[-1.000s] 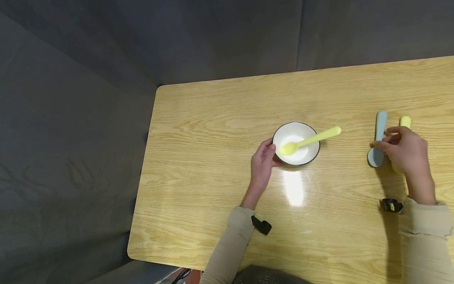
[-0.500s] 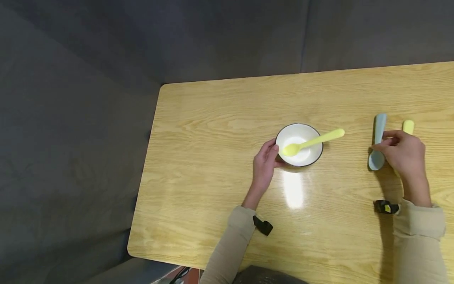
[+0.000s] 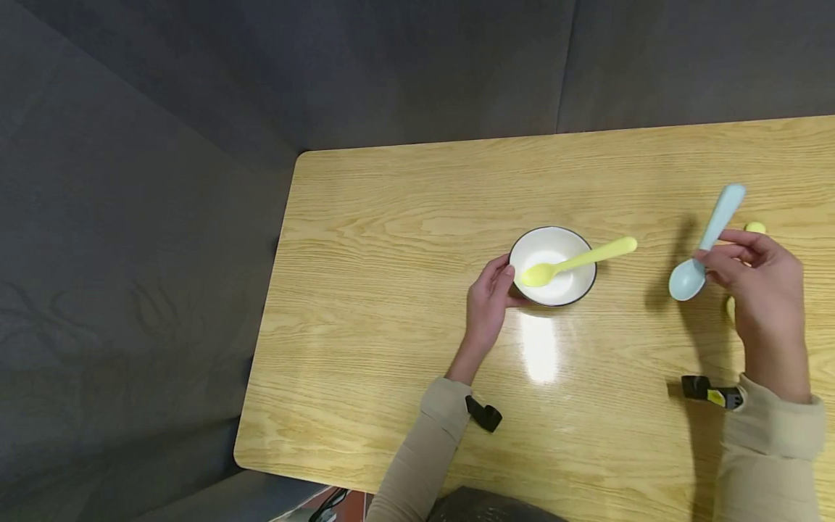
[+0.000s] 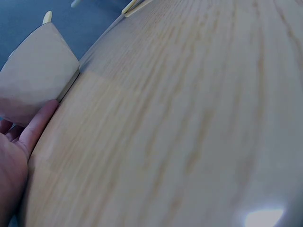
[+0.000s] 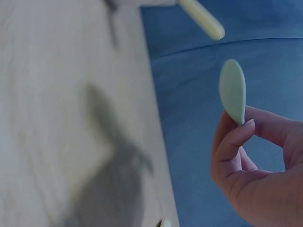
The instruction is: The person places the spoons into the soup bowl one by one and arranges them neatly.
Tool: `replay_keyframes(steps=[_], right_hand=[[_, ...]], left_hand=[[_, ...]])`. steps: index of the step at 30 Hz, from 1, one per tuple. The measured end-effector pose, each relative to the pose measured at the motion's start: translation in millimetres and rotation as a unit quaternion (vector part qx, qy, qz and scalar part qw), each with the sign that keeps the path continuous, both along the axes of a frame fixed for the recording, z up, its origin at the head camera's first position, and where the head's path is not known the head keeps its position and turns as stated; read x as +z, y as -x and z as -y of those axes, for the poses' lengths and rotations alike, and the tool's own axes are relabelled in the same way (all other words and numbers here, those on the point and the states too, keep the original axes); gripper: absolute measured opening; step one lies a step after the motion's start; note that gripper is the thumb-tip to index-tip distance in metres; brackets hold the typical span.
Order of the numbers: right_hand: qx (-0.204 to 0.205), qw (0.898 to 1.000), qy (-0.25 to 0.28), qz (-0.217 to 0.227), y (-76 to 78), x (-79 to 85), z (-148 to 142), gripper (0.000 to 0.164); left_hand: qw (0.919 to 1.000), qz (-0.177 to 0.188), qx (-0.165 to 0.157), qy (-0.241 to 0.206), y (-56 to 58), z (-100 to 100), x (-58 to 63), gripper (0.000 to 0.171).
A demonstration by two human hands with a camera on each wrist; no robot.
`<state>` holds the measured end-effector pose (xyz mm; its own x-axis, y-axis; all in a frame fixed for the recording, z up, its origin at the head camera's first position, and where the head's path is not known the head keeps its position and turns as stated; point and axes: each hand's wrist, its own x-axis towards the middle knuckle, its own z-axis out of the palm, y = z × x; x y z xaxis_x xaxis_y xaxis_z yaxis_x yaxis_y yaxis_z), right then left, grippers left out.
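Note:
A light blue spoon [image 3: 721, 214] is pinched between the thumb and fingers of my right hand [image 3: 763, 279], raised off the table with its bowl end toward the left. In the right wrist view the spoon's rounded end [image 5: 232, 90] stands up from the fingertips. My left hand [image 3: 485, 301] holds the left side of a white bowl [image 3: 554, 239] with a dark rim, thumb near the rim. A yellow spoon [image 3: 607, 250] rests in that bowl, its handle sticking out over the right rim. Partly hidden behind my right hand, another yellow spoon [image 3: 755, 228] lies on the table.
The wooden table [image 3: 391, 326] has its left edge and rounded corners in view. Dark fabric [image 3: 417, 72] hangs behind the far edge and along the left side. A black strap device [image 3: 483, 413] sits at the left wrist.
My right hand has lifted the light blue spoon off the table and tilted it, its handle leaning to the right. The left hand and bowl stay nearly in place.

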<state>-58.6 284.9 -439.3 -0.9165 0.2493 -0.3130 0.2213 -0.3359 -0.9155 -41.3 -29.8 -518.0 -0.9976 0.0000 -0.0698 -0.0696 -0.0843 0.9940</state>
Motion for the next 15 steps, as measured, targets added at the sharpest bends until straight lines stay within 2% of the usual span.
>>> replay_keyframes(steps=[5,15], right_hand=[[-0.015,0.995,0.089,-0.044,-2.1,6.6,7.2,0.024],[-0.038,0.982,0.168,-0.082,-6.7,17.6,20.6,0.03]], left_hand=[[0.9999,0.006,0.004,0.007,-0.4,-0.1,0.0,0.043],[1.0,0.001,0.004,-0.001,1.2,-0.8,-2.0,0.041]])
